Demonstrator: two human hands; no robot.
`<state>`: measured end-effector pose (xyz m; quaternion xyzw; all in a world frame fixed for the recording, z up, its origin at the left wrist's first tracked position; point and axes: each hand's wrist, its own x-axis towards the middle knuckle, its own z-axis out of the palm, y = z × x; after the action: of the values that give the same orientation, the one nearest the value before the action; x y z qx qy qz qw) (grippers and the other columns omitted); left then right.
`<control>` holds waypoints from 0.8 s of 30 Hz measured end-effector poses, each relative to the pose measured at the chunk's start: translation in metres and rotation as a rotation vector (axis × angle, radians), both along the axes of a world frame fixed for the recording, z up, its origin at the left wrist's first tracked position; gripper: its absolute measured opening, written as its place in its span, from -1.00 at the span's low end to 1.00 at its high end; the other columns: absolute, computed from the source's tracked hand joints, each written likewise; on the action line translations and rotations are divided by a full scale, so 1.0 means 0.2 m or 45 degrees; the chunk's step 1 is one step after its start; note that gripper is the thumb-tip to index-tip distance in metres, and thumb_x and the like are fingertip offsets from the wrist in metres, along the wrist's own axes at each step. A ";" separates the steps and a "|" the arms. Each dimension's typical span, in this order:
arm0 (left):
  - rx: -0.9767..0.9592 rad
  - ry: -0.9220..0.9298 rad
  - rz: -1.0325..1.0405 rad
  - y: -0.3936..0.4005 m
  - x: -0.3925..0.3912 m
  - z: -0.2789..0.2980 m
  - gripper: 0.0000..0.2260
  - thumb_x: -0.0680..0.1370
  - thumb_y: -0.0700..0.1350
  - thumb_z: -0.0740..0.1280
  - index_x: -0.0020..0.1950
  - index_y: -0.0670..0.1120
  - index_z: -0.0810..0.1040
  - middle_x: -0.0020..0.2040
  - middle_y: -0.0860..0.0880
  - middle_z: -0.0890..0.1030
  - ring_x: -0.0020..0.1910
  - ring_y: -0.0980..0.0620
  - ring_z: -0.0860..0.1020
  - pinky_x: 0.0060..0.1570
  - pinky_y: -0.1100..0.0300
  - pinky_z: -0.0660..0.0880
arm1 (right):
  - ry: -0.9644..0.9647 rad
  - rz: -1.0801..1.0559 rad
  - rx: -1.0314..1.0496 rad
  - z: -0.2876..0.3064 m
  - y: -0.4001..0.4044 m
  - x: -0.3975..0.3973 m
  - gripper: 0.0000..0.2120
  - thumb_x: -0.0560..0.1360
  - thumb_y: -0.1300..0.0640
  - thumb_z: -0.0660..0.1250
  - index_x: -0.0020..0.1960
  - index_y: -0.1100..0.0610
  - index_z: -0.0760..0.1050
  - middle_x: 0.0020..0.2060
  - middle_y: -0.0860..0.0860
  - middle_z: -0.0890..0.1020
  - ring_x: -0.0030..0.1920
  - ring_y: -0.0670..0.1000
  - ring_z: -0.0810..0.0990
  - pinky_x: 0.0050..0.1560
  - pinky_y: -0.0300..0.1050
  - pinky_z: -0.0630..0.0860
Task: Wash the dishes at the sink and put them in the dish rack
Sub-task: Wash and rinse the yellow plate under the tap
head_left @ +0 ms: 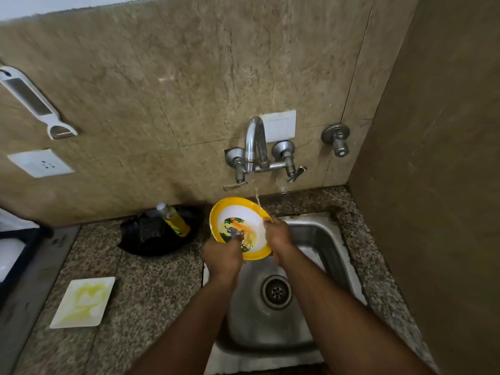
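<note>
sink (322, 234): basin open right of and below plate (244, 212) | tap (255, 142) overhangs back rim | table (151, 288): bare strip between square dish (84, 303) and sink | black tray (151, 244) with bottle (173, 219) blocks back-left

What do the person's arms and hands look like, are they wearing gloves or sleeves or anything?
No gloves and no sleeves show. Both forearms are bare from the bottom of the picture up to the wrists. The left hand and the right hand are bare too. I see no watch or bracelet; any rings are too small to tell.
</note>
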<state>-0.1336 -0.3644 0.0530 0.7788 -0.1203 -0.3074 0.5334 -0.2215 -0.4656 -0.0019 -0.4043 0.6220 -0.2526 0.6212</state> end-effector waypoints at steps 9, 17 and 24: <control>0.249 0.655 -0.254 0.03 0.02 -0.03 -0.80 0.70 -0.08 0.28 0.22 -0.20 0.49 -0.20 -0.32 0.67 -0.34 -0.22 0.68 -0.51 0.08 0.60 | 0.118 0.196 0.140 0.33 0.05 -0.35 -0.79 0.66 0.10 0.20 0.09 0.22 0.52 -0.30 0.30 0.64 -0.46 0.21 0.62 -0.50 -0.14 0.46; 0.149 0.610 -0.427 -0.11 -0.08 -0.04 -0.83 0.68 -0.18 0.31 0.22 -0.13 0.64 0.11 -0.18 0.70 -0.11 -0.11 0.66 -0.26 0.05 0.64 | 0.378 0.285 -0.575 0.50 0.11 -0.43 -0.76 0.57 0.05 0.29 0.21 -0.07 0.60 -0.02 0.12 0.73 -0.14 0.22 0.73 -0.20 0.20 0.69; -0.005 0.625 -0.406 -0.20 -0.07 0.12 -0.71 0.70 0.02 0.28 0.25 -0.15 0.61 0.03 -0.20 0.71 -0.09 -0.19 0.69 -0.28 -0.01 0.65 | 0.399 0.311 -1.077 0.46 0.22 -0.49 -0.48 0.60 0.09 0.23 0.53 -0.20 0.35 0.30 -0.08 0.65 0.25 0.02 0.64 0.22 0.03 0.60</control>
<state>-0.1476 -0.4052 0.0762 0.6515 -0.1092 -0.5663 0.4928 -0.3200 -0.4221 0.0910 -0.7256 0.4985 -0.3450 0.3255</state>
